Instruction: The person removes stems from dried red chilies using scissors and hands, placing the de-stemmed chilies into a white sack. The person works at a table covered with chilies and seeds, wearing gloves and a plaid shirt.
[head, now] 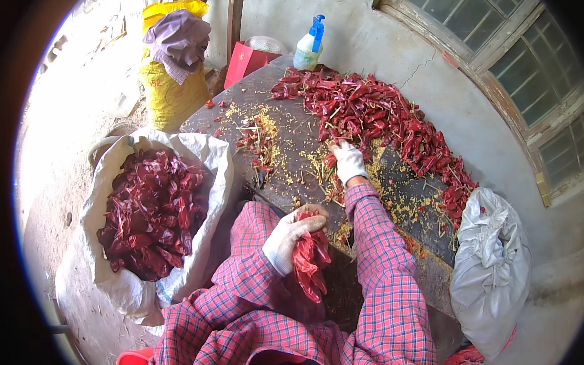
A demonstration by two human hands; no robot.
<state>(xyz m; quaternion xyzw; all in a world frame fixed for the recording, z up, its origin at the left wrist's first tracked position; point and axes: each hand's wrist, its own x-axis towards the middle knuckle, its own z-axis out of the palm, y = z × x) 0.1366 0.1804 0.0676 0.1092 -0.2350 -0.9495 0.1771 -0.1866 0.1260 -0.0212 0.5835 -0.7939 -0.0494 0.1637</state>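
Observation:
My left hand (294, 235), in a white work glove with bare fingertips, is closed around several dried red chili peppers (310, 266), which hang down over my lap. Farther out, my gloved right hand (349, 161) reaches to the near edge of a heap of dried red chilies (366, 110) on a dark tabletop (297, 182). Its fingers are beside a red pepper piece (329, 161); whether they grip anything is hidden. Yellow seeds (383, 179) and broken stems lie around this hand. To my left, a white woven sack (219, 158) stands open, filled with dried chilies (153, 211).
A blue-and-white spray bottle (309, 44) stands at the table's far edge, near the wall. Beyond the open sack is a yellow woven bag (173, 97) with a purple cloth (178, 41) on it. A full white sack (490, 267) leans at the table's right end.

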